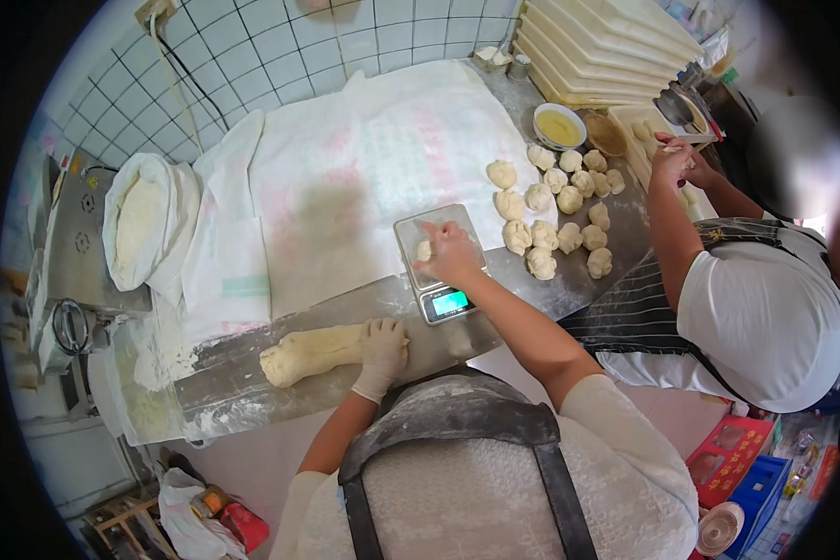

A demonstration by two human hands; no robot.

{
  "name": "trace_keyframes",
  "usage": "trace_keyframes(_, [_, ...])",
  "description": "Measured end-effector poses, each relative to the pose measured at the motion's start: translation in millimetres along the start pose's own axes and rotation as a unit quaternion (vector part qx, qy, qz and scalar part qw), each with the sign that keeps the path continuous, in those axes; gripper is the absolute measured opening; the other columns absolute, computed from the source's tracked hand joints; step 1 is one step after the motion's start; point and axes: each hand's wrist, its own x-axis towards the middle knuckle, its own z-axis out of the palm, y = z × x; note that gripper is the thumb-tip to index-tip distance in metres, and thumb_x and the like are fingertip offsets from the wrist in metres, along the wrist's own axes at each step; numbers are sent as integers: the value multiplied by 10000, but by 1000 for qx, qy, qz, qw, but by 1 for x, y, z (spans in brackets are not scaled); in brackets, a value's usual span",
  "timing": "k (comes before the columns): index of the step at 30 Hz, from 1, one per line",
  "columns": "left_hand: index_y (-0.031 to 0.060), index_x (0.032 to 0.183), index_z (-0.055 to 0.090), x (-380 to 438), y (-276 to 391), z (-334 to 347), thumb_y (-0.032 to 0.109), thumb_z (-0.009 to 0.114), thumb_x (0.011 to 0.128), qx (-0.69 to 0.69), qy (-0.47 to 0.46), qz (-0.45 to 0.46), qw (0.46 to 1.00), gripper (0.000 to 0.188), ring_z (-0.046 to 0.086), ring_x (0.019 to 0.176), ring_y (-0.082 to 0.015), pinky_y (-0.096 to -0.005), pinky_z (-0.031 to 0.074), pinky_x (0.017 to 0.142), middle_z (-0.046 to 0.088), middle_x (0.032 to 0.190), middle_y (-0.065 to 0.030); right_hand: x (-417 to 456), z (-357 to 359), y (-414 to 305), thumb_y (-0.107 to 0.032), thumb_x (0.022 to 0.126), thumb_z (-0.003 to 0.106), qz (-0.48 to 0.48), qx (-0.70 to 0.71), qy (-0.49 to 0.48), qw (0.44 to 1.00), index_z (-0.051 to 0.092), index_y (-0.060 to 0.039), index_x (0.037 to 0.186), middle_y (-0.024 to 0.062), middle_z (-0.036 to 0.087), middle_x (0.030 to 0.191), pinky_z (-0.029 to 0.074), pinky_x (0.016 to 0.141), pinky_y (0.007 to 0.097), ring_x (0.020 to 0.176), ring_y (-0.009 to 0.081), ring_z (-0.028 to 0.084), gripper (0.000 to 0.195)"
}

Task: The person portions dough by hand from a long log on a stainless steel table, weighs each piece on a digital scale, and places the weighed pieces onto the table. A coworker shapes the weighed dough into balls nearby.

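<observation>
My left hand (383, 346), in a pale glove, lies closed over the right end of a thick log of dough (315, 353) on the metal worktop. Over the steel plate of a digital kitchen scale (441, 294), my bare right hand (449, 253) has its fingers spread around a small piece of dough (424, 250); whether it grips the piece is unclear. The scale's display is lit green. Several dough balls (542, 264) lie to the right of the scale, some on a white cloth (406, 140) and others on bare metal.
A co-worker (763, 308) in a striped apron stands close on the right, hands over a tray (633, 140). A bowl of yellow liquid (558, 127) and stacked white trays (595, 49) are at the back right. An open sack of flour (140, 217) stands left, beside a metal machine (87, 231).
</observation>
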Motion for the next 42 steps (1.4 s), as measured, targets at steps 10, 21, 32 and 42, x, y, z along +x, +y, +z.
trace_keyframes(10, [96,1094,504,-14,-16,-34,339,652,681,48,-32,8,998,502,438,1048,-304,-522,247,974,503,1106,-80,27,1,89,-226,637,723,120,101,227,961,474,-82,1151,167,460,1107,384,868,425,1021,350,446,589])
trace_keyframes(21, [84,978,571,0,-20,-58,180,571,731,-171,85,-19,981,265,522,865,-315,-401,403,768,579,903,-109,-64,67,-8,-305,657,727,-2,247,-23,969,438,4,1198,200,461,1164,389,894,377,1058,327,461,687])
trace_keyframes(32, [80,927,573,-15,-27,-17,228,615,674,-71,89,-71,991,297,519,928,-282,-397,384,839,563,953,-101,-77,77,-48,-266,564,750,69,304,-276,909,544,-22,1091,109,625,911,487,714,302,807,205,600,616])
trace_keyframes(42, [127,951,596,14,-24,-20,314,597,711,118,-155,-20,981,305,493,958,-253,-486,298,893,561,973,-66,-73,32,-28,-173,608,718,68,503,-367,779,590,-43,1033,51,621,897,469,719,264,803,144,577,462])
